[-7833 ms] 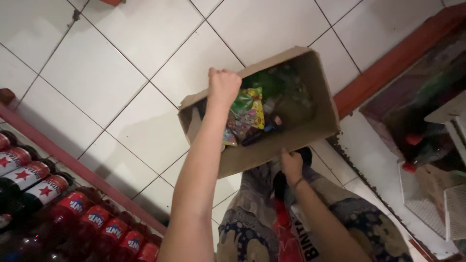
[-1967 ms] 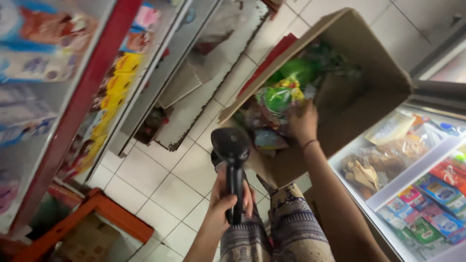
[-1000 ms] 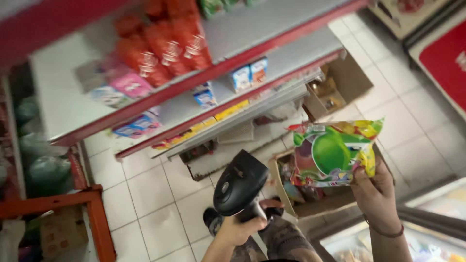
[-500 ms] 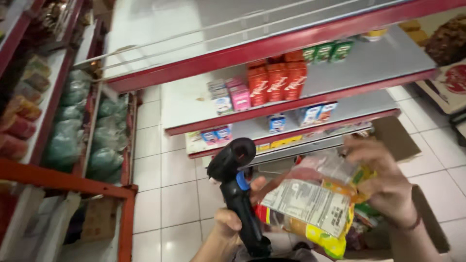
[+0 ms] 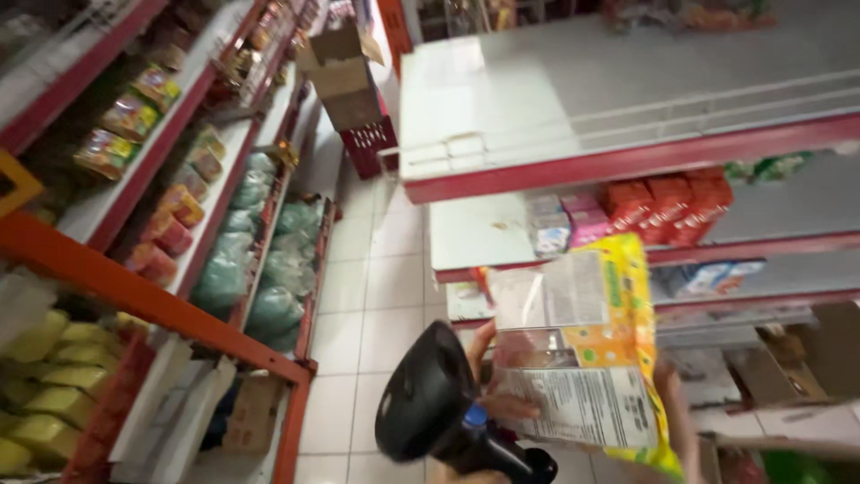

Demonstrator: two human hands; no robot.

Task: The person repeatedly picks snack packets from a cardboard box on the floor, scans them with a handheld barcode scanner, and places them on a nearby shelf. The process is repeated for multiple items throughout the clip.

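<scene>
My left hand (image 5: 445, 477) shows only as a sliver at the bottom edge, gripping the handle of a black handheld scanner (image 5: 428, 405). The scanner's head sits just left of a yellow and clear snack packet (image 5: 582, 350). That packet is upright with its printed back side facing me. My right hand (image 5: 672, 399) holds it from behind, and fingertips curl round its left edge beside the scanner.
Red-edged shelves (image 5: 134, 170) on the left carry coloured packets and green bags (image 5: 269, 269). A grey shelf unit (image 5: 627, 152) on the right holds red packets (image 5: 681, 202). Down the white-tiled aisle (image 5: 376, 287) are a red crate (image 5: 369, 143) and a cardboard box (image 5: 345, 76). Another box (image 5: 820, 358) sits low right.
My view has swung up from the carton to the aisle. The right hand lifted a packet out, turned its back side toward me and brought it next to the scanner.
</scene>
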